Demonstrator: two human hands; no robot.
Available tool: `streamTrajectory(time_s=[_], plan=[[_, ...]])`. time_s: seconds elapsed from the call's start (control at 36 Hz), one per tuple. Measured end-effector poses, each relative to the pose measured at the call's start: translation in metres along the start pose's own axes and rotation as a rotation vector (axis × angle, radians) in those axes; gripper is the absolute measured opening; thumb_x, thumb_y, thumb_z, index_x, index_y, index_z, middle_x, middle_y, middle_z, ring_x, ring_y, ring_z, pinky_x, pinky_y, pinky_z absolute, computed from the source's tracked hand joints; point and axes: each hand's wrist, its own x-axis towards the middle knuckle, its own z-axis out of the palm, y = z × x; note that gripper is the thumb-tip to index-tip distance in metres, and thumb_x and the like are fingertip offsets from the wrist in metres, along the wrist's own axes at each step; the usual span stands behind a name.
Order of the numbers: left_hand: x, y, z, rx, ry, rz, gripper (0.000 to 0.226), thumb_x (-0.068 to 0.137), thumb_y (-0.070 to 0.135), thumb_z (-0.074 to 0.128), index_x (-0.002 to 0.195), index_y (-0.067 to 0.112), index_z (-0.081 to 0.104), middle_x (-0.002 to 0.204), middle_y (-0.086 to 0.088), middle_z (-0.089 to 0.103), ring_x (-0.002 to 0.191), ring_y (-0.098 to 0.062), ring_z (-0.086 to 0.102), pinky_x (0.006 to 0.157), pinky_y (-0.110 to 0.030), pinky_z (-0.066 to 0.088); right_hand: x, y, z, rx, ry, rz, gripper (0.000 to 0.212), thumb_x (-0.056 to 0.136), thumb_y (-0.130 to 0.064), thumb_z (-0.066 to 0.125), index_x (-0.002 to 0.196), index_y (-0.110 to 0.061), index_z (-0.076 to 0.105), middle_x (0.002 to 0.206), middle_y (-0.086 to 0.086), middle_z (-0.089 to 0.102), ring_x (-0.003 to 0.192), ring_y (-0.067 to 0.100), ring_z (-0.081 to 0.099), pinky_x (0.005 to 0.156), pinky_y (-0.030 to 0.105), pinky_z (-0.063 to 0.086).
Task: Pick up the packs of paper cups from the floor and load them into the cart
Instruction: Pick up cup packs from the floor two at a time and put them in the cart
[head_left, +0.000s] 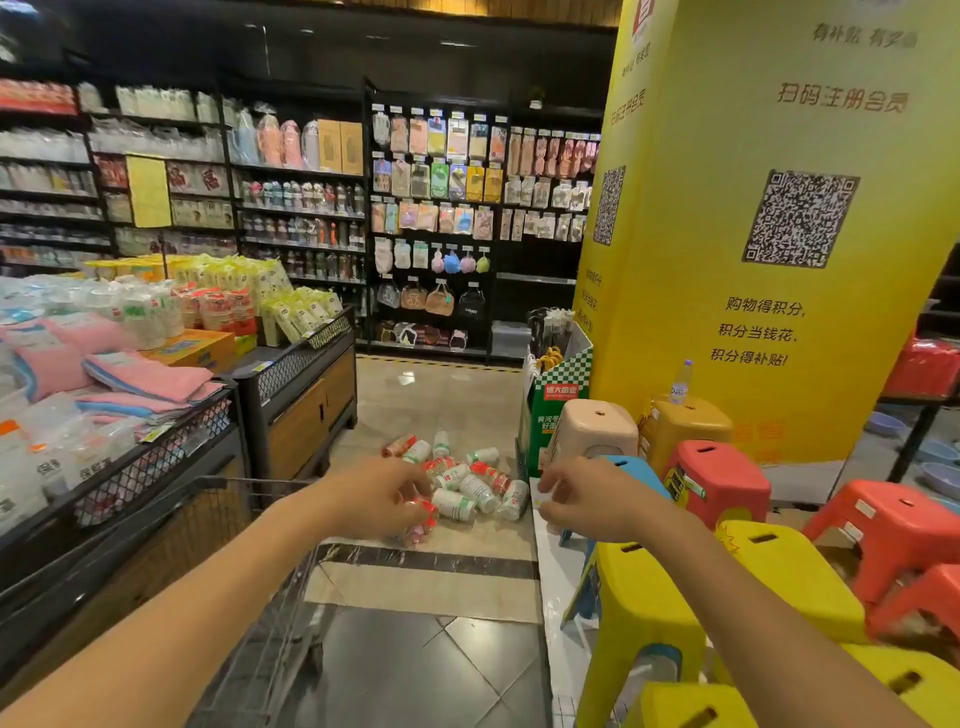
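Left hand (375, 498): I see it stretched forward over the cart's edge, fingers curled around a red-wrapped pack (420, 519) of cups; the grasp looks closed on it, though the pack is blurred.
Right hand (592, 496): reaching forward at the same height, fingers loosely bent with nothing in them, in front of the blue stool (631, 467).
Packs of paper cups (470, 483): a loose heap on the floor (431, 405) ahead of me, lying on their sides, some with red print, some with green, several touching one another.
Cart (249, 613): wire basket at lower left beneath my left forearm; I cannot tell what is inside it.
Display bin (171, 441): black mesh-sided bin just left of the cart, stacked with pink and blue folded goods and bagged items.
Stools: a cluster at right, yellow stool (649, 587) nearest me, red stool (719, 480) behind it, beige stool (595, 423) near the heap.
Yellow pillar (753, 234): stands behind the stools, printed with QR codes.
Water bottle (681, 383): upright on an orange-yellow stool beside the pillar.
Shelves (431, 208): dark racks of hanging goods at the far end of the aisle.
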Motion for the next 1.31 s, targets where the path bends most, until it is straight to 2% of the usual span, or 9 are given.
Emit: streamTrajectory(time_s=[0.28, 0.58, 0.72, 0.81, 0.92, 1.08, 1.14, 1.22, 1.31], plan=[[0.043, -0.017, -0.006, -0.04, 0.029, -0.024, 0.037, 0.099, 0.041, 0.058, 0.132, 0.025, 0.06, 0.125, 0.006, 0.062, 0.111, -0.01, 0.059, 0.094, -0.028, 0.05, 0.048, 0.022, 0.003, 0.025, 0.005, -0.01, 0.042, 0.095, -0.044, 0.062, 0.133, -0.026, 0.065, 0.118, -0.007, 0.072, 0.097, 0.009, 0.068, 0.085, 0.029, 0.059], [0.128, -0.087, -0.021, -0.033, 0.024, -0.004, 0.037, 0.098, 0.036, 0.057, 0.134, 0.027, 0.058, 0.127, 0.006, 0.063, 0.112, -0.011, 0.06, 0.097, -0.032, 0.051, 0.146, 0.017, 0.005, 0.051, 0.021, 0.013, 0.038, 0.095, -0.043, 0.061, 0.13, -0.029, 0.065, 0.102, -0.014, 0.062, 0.083, 0.001, 0.061, 0.066, 0.016, 0.045], [0.17, -0.132, -0.033, -0.065, 0.018, 0.005, 0.036, 0.097, 0.036, 0.059, 0.133, 0.029, 0.059, 0.125, 0.008, 0.063, 0.111, -0.009, 0.06, 0.094, -0.029, 0.051, 0.203, 0.007, 0.001, 0.057, 0.007, 0.055, 0.038, 0.097, -0.043, 0.062, 0.133, -0.029, 0.062, 0.114, -0.009, 0.069, 0.085, 0.002, 0.061, 0.074, 0.018, 0.052], [0.196, -0.158, -0.041, -0.086, 0.007, -0.002, 0.036, 0.095, 0.038, 0.06, 0.13, 0.03, 0.06, 0.124, 0.008, 0.061, 0.111, -0.008, 0.059, 0.095, -0.029, 0.051, 0.236, 0.002, -0.001, 0.052, 0.005, 0.063, 0.038, 0.098, -0.043, 0.062, 0.133, -0.028, 0.063, 0.119, -0.007, 0.071, 0.086, 0.002, 0.061, 0.071, 0.016, 0.049], [0.228, -0.189, -0.048, -0.102, 0.004, 0.029, 0.035, 0.093, 0.036, 0.061, 0.127, 0.028, 0.062, 0.12, 0.007, 0.063, 0.108, -0.007, 0.059, 0.092, -0.028, 0.052, 0.277, -0.002, -0.001, 0.032, -0.001, 0.052, 0.043, 0.097, -0.046, 0.06, 0.135, -0.025, 0.061, 0.12, -0.004, 0.072, 0.09, 0.008, 0.063, 0.076, 0.021, 0.051], [0.283, -0.219, -0.052, -0.109, -0.026, 0.031, 0.036, 0.093, 0.038, 0.061, 0.127, 0.028, 0.061, 0.12, 0.007, 0.063, 0.109, -0.009, 0.06, 0.09, -0.027, 0.052, 0.338, 0.008, 0.004, 0.031, -0.011, 0.056, 0.041, 0.096, -0.045, 0.062, 0.133, -0.027, 0.063, 0.116, -0.007, 0.072, 0.08, -0.001, 0.059, 0.063, 0.015, 0.043], [0.304, -0.227, -0.051, -0.116, -0.03, 0.026, 0.034, 0.093, 0.038, 0.062, 0.125, 0.029, 0.061, 0.12, 0.007, 0.063, 0.109, -0.009, 0.06, 0.089, -0.026, 0.051, 0.359, 0.015, 0.005, 0.031, -0.022, 0.053, 0.042, 0.096, -0.045, 0.061, 0.134, -0.027, 0.062, 0.116, -0.007, 0.072, 0.083, 0.002, 0.061, 0.065, 0.017, 0.046], [0.341, -0.238, -0.048, -0.112, -0.038, 0.018, 0.029, 0.093, 0.037, 0.062, 0.121, 0.03, 0.061, 0.12, 0.007, 0.063, 0.109, -0.009, 0.06, 0.088, -0.027, 0.051, 0.393, 0.029, 0.008, 0.023, -0.044, 0.048, 0.043, 0.096, -0.046, 0.06, 0.135, -0.027, 0.062, 0.118, -0.006, 0.072, 0.093, 0.01, 0.066, 0.078, 0.027, 0.057], [0.385, -0.248, -0.044, -0.098, -0.048, -0.004, 0.028, 0.095, 0.038, 0.06, 0.122, 0.03, 0.061, 0.122, 0.006, 0.063, 0.11, -0.009, 0.06, 0.086, -0.025, 0.049, 0.429, 0.049, 0.011, 0.035, -0.068, 0.036, 0.043, 0.097, -0.045, 0.059, 0.135, -0.026, 0.062, 0.119, -0.004, 0.072, 0.098, 0.013, 0.068, 0.085, 0.031, 0.059]])
